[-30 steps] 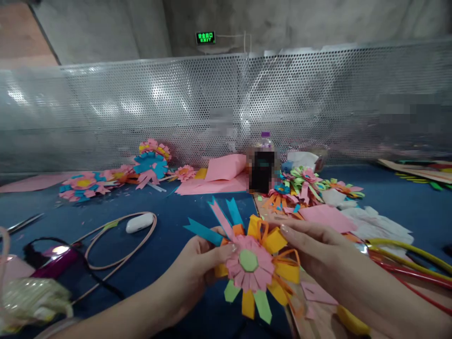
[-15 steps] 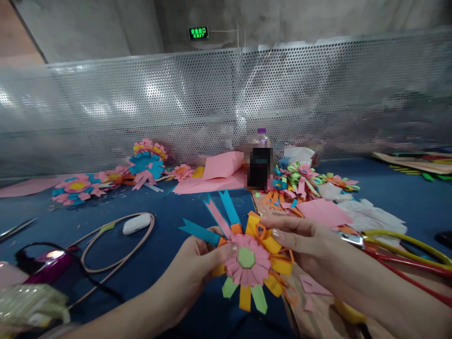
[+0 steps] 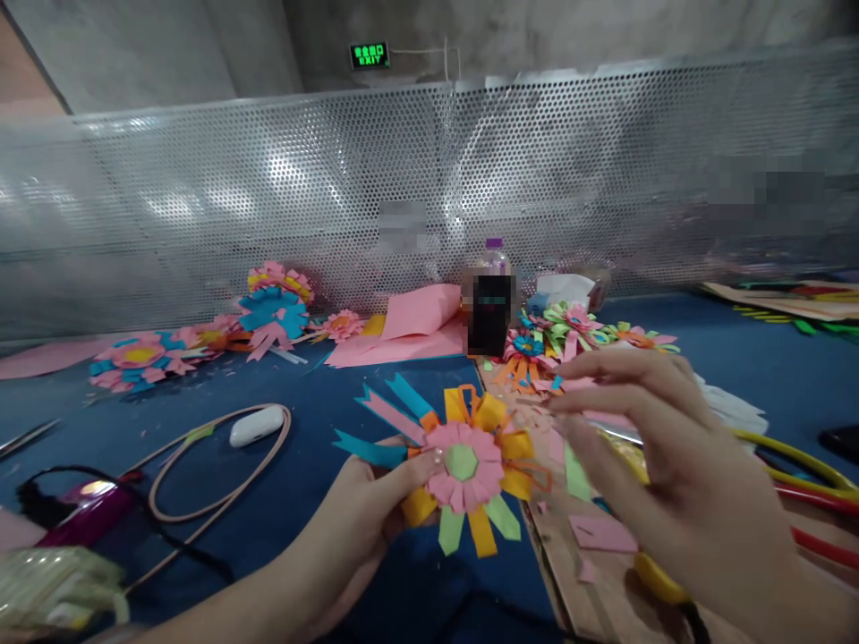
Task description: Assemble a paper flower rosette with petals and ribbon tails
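Left hand (image 3: 366, 514) grasps the paper flower (image 3: 463, 465) at its left edge, thumb on the pink petals beside the green centre, holding it above the blue tabletop (image 3: 322, 420). Flower has yellow, orange, green and blue strips fanned around it. Right hand (image 3: 661, 456) hovers just right of the flower, grip released, fingers spread and bent, not touching it; a green strip (image 3: 575, 472) sits by the fingers, cannot tell if held. White earbud case (image 3: 256, 426) lies inside a pink cord loop (image 3: 201, 487) to the left. Finished flowers (image 3: 144, 356) at far left, pink paper sheets (image 3: 409, 331) and a bottle (image 3: 492, 304) at the back.
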Available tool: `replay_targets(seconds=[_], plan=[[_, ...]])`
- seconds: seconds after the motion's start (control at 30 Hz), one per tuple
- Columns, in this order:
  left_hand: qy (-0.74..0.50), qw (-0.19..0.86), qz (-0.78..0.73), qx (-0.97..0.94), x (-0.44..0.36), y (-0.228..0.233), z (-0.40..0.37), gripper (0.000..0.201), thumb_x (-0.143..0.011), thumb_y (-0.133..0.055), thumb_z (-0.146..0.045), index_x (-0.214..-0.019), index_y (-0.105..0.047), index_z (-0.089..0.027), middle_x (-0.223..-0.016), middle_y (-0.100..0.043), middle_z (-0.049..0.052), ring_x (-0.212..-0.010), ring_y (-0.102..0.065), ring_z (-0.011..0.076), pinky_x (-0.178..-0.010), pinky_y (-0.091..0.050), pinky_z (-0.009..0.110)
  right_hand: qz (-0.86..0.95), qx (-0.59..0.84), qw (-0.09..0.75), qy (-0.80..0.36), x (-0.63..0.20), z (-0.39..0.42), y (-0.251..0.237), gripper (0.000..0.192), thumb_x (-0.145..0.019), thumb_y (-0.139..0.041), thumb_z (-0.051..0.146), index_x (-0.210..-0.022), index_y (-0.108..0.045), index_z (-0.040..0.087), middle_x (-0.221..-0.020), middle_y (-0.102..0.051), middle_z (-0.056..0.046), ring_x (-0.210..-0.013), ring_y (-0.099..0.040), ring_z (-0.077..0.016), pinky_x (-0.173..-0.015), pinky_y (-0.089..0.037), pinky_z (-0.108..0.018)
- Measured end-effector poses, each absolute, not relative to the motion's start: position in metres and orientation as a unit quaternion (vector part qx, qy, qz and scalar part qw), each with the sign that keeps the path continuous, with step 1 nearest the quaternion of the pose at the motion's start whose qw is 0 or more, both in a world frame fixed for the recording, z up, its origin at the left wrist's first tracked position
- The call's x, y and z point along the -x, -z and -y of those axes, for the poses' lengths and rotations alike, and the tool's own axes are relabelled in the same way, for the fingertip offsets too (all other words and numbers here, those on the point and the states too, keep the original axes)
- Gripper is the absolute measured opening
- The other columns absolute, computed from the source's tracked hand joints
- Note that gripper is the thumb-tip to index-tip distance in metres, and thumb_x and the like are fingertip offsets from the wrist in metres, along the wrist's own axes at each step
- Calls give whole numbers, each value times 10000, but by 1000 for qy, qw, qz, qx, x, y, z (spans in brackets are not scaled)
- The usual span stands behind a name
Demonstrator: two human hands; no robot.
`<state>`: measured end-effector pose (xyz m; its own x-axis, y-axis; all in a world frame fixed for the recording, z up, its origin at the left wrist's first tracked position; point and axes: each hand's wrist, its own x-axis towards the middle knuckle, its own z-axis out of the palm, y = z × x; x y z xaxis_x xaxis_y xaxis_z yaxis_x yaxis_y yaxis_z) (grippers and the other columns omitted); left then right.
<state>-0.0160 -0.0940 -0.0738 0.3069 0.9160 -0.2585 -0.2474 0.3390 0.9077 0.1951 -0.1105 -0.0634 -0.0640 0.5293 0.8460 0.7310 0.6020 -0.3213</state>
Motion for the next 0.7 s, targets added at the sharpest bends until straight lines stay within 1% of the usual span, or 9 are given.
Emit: replay_targets(seconds=[0.03,0.1,0.17,0.27,0.43,0.5,0.53,0.6,0.7], plan=[[-422,698,-422,-395,15,73,94,317,-767,-707,-235,-1069,-679,-144,-973,-732,107,-837,-702,237,-728,-560,304,742,414,502,162,-194,112,64,73,-818,-600,233,-872,-646,252,-1060,-593,-53,-980,-522,-229,-866,-393,-433],[-437,692,-423,-391,14,70,95,328,-753,-718,-217,-1068,-676,-132,-960,-733,108,-822,-703,238,-718,-566,307,763,399,460,216,-190,112,69,103,-782,-659,243,-884,-653,247,-1120,-573,-65,-994,-485,-255,-851,-374,-448],[-450,688,-417,-388,14,70,97,351,-741,-728,-196,-1082,-669,-141,-965,-732,101,-835,-701,237,-724,-567,307,767,406,446,218,-186,110,76,123,-762,-690,265,-881,-659,254,-1167,-557,-59,-1014,-455,-272,-847,-374,-459],[-457,694,-409,-377,15,74,98,405,-727,-732,-160,-1124,-651,-173,-970,-731,87,-852,-700,233,-756,-564,317,763,425,442,204,-183,106,84,66,-783,-669,251,-847,-666,269,-1176,-554,-37,-1029,-429,-271,-854,-385,-467],[-456,698,-405,-375,15,77,97,422,-709,-740,-134,-1121,-655,-159,-992,-727,106,-876,-697,257,-762,-571,345,758,440,451,168,-183,105,83,103,-817,-619,222,-817,-668,313,-1108,-589,7,-1014,-450,-239,-835,-416,-432],[-450,703,-403,-376,15,77,96,390,-721,-739,-162,-1103,-663,-147,-1005,-724,121,-891,-695,267,-764,-572,352,739,463,479,102,-184,105,79,80,-825,-608,261,-794,-659,315,-1048,-609,13,-982,-495,-216,-821,-442,-406],[-448,704,-403,-374,14,76,95,380,-730,-737,-180,-1102,-664,-147,-1011,-723,126,-894,-695,271,-762,-573,355,723,480,495,44,-185,105,77,76,-834,-595,293,-786,-652,310,-1021,-618,13,-961,-521,-203,-808,-456,-388],[-450,704,-406,-371,13,75,95,371,-746,-728,-211,-1106,-660,-152,-1017,-721,133,-886,-697,279,-751,-576,368,674,512,521,-111,-186,105,72,117,-847,-572,373,-793,-639,294,-978,-633,6,-927,-564,-189,-793,-476,-362],[-451,698,-409,-376,13,74,93,333,-757,-718,-228,-1074,-669,-142,-985,-727,134,-852,-703,281,-730,-578,374,580,499,551,-334,-188,104,68,211,-836,-572,469,-860,-635,269,-935,-646,-11,-935,-589,-186,-850,-470,-346]])
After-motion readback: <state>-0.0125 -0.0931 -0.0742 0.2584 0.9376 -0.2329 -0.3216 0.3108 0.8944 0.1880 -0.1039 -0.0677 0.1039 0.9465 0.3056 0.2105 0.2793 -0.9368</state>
